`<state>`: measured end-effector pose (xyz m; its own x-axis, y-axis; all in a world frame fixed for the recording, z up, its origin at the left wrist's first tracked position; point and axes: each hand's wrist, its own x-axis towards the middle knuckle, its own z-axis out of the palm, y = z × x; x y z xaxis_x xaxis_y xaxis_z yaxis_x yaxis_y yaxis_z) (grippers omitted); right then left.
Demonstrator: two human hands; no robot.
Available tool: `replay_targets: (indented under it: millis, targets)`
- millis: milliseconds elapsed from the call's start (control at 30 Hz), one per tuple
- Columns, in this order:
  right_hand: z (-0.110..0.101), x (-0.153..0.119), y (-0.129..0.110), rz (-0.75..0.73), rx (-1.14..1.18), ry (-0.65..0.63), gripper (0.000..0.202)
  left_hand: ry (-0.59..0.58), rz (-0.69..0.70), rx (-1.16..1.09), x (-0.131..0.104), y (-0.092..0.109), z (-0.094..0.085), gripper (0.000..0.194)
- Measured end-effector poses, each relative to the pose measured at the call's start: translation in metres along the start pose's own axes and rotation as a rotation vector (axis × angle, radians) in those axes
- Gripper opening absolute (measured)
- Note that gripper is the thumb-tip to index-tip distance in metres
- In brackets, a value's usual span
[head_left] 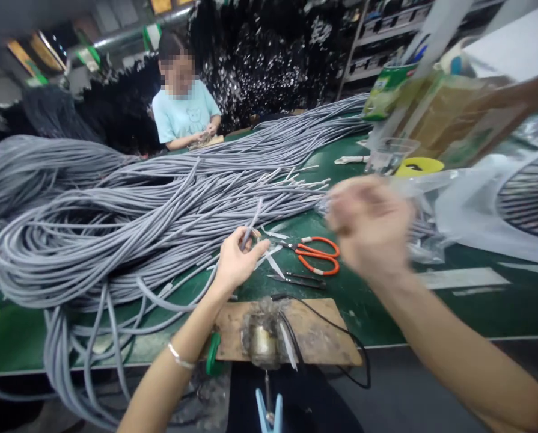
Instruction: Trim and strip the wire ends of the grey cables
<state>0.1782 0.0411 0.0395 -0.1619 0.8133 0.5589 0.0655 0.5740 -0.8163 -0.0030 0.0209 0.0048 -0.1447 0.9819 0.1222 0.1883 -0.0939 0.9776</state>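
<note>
My left hand (239,258) is closed around one grey cable (252,219), whose end sticks up past the fingers. Raised over the table on the right, my right hand (370,219) is smeared by motion, so its fingers and anything in them cannot be made out. Between the hands lie scissors (318,255) with orange handles and a dark pair of snips (298,279). White strips (275,264) are scattered beside the scissors. In front of me a small motor (264,343) is mounted on a wooden board (327,328).
Long bundles of grey cable (70,240) cover the left and middle of the green table (363,325). A person (185,114) sits across it. At right stand a cardboard box (453,120), a yellow ring (419,166), plastic bags and a fan (532,192). A black cord (341,328) crosses the board.
</note>
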Motion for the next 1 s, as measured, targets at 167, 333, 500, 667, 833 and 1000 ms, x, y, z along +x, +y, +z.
replay_targets:
  millis: [167, 333, 500, 667, 833, 1000]
  targets:
    - [0.018, 0.002, 0.013, 0.095, 0.080, 0.077, 0.030, 0.035, 0.043, -0.304, -0.013, 0.015, 0.006, 0.033]
    - [0.022, 0.002, 0.023, 0.219, 0.088, -0.114, 0.023, 0.045, 0.109, -0.209, -0.019, 0.014, -0.002, 0.030]
    - [0.026, -0.001, 0.018, 0.147, 0.196, -0.253, 0.016, -0.098, 0.108, -0.146, -0.024, 0.017, 0.000, 0.035]
    - [0.026, -0.003, 0.017, 0.076, 0.196, -0.127, 0.015, -0.152, 0.084, -0.093, -0.028, 0.014, 0.004, 0.037]
    - [0.025, -0.007, 0.015, -0.087, 0.028, -0.049, 0.018, 0.001, 0.182, 0.102, -0.033, 0.007, 0.009, 0.022]
    - [0.028, -0.011, 0.015, -0.215, -0.076, -0.038, 0.014, 0.143, 0.316, 0.212, -0.032, 0.005, 0.008, 0.013]
